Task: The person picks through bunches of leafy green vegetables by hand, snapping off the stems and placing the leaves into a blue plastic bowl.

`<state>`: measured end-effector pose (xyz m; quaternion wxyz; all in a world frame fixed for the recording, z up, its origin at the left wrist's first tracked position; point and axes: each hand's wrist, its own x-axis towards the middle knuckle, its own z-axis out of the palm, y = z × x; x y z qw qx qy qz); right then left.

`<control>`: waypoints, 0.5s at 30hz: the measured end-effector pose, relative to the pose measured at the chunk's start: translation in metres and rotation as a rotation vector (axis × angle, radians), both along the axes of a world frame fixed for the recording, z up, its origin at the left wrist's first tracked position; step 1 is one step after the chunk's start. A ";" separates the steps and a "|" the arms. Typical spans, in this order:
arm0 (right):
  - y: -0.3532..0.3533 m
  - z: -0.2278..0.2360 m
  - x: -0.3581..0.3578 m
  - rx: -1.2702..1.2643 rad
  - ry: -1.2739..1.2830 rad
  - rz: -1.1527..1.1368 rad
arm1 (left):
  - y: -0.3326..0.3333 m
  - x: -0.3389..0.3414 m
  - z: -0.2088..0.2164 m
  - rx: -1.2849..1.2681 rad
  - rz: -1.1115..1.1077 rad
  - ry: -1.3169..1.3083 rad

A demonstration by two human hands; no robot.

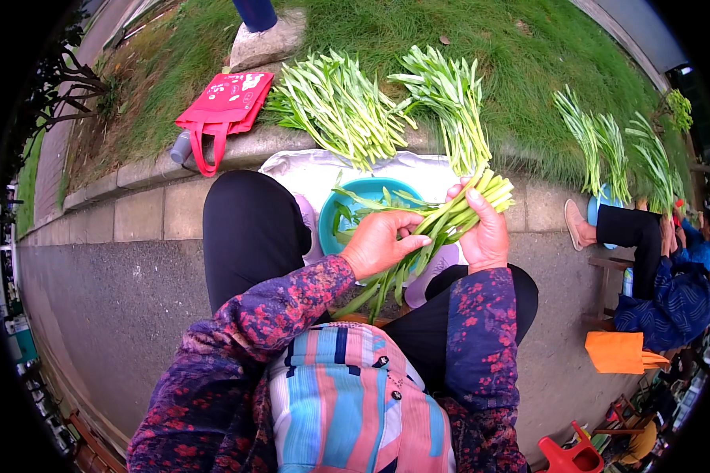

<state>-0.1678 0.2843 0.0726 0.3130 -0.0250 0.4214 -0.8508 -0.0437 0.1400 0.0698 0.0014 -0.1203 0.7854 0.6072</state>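
Note:
My right hand [483, 232] is wrapped round a bunch of water spinach [450, 213], its pale cut stems pointing up and away to the right, its leaves hanging down to the left. Thumb and fingers of my left hand [380, 244] pinch at the leafy stalks on the bunch's left side; exactly which stalk is partly hidden. Behind the left hand, between my knees, stands a teal basin [329, 229] with loose green leaves in it. A white sheet [292, 163] lies beyond the basin, against the kerb.
Two large piles of greens [335, 106] lie on the grass past the kerb [142, 211]. A red tote bag [227, 102] rests at the far left beside a grey cup [181, 147]. At right sits another person [639, 244] near more greens [592, 146], an orange bag [615, 352] and a red stool [572, 453].

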 end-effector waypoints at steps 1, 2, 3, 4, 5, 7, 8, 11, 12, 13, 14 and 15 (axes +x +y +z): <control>-0.001 0.000 0.001 0.011 0.001 -0.012 | 0.002 0.000 0.001 -0.080 0.009 -0.002; -0.001 0.000 0.000 0.025 -0.010 0.006 | 0.004 0.000 -0.001 -0.089 0.052 0.011; -0.001 0.001 0.000 0.031 -0.024 0.007 | 0.003 -0.001 -0.003 -0.061 0.065 -0.018; -0.003 0.002 0.001 0.037 -0.038 0.008 | 0.002 -0.001 -0.004 -0.032 0.078 -0.047; -0.004 0.002 0.001 0.042 -0.052 0.009 | 0.000 0.000 -0.004 -0.005 0.092 -0.075; -0.003 -0.011 -0.003 0.087 -0.126 -0.051 | -0.001 0.002 -0.007 0.040 0.121 -0.032; -0.003 -0.018 -0.004 0.108 -0.153 -0.103 | -0.001 0.002 -0.006 0.050 0.104 -0.036; 0.000 -0.027 -0.006 0.104 -0.204 -0.085 | 0.005 0.000 -0.004 -0.019 0.067 -0.036; 0.000 -0.027 -0.006 0.092 -0.216 -0.047 | 0.007 -0.001 -0.006 -0.056 0.062 -0.038; -0.001 -0.027 -0.005 0.051 -0.261 -0.039 | 0.008 -0.002 -0.008 -0.093 0.057 -0.040; -0.004 -0.023 -0.003 0.011 -0.310 -0.028 | 0.008 -0.002 -0.010 -0.064 0.092 -0.041; -0.008 -0.019 0.000 -0.029 -0.359 -0.017 | 0.007 -0.002 -0.012 -0.059 0.110 -0.054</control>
